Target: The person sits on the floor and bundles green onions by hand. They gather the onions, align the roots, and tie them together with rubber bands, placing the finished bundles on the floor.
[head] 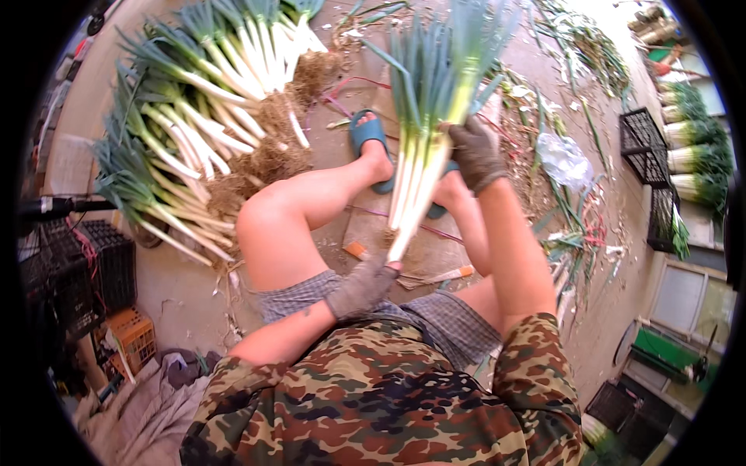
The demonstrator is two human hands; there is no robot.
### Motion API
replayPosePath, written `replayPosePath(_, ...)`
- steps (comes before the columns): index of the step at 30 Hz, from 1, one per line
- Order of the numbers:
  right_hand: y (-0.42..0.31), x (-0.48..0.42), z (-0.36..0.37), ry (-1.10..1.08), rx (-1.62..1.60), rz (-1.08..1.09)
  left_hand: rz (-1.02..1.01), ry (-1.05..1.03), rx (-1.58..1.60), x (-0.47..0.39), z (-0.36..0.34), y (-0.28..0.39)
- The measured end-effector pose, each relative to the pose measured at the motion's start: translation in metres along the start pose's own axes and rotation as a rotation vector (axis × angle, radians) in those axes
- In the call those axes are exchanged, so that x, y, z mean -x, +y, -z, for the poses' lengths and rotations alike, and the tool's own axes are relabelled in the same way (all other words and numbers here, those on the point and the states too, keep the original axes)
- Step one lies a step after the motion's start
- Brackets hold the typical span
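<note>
A long green onion [426,195] with a thick white stalk slants up between my hands. My gloved left hand [362,289] holds its lower white end, with the thumb along the stalk. Further up, my gloved right hand [477,152] grips it where white turns to green; its leaves are blurred at the top. Several more green onions [406,175] lie side by side just behind it, between my feet. Their root ends are partly hidden. A big heap of untrimmed green onions [201,131] with brown roots [271,125] spreads out at the left.
Peelings and leaf scraps [588,52] litter the floor at the right, around a clear plastic bag [564,161]. Black crates [644,145] stand beside white-stalked bundles [688,160] at far right. An orange crate [133,338] and cloth [145,408] are at lower left. Pink string [434,232] crosses the floor.
</note>
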State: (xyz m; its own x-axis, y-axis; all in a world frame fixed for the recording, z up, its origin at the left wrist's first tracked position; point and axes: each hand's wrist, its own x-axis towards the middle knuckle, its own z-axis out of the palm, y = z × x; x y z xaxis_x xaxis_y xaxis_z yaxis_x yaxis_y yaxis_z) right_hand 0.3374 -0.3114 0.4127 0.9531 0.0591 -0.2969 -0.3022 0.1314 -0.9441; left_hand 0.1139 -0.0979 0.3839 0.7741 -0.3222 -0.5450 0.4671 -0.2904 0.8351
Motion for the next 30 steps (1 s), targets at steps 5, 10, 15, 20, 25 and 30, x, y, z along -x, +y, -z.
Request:
replayPosePath(5,-0.014,-0.078,0.126,0.184,0.080,0.063,-0.329,-0.016,-0.633,-0.048,0.022,0.013)
replayPosePath(10,0.016,-0.123,0.296,0.367,0.308,-0.063,-0.170,0.393,-0.604,-0.141,0.199,0.103)
replayPosePath(15,0.120,-0.159,0.371,0.345,0.319,-0.333,0.191,0.863,-0.237,-0.229,0.369,0.110)
replayPosePath(20,0.212,-0.153,0.359,0.339,0.415,-0.511,0.474,0.910,-0.362,-0.296,0.443,0.074)
replayPosePath(25,0.243,-0.140,0.420,0.420,1.166,-0.294,0.670,0.937,-0.825,-0.363,0.431,0.069)
replayPosePath(30,0.211,-0.143,0.406,0.356,1.353,-0.052,0.633,0.962,-0.736,-0.361,0.414,0.060)
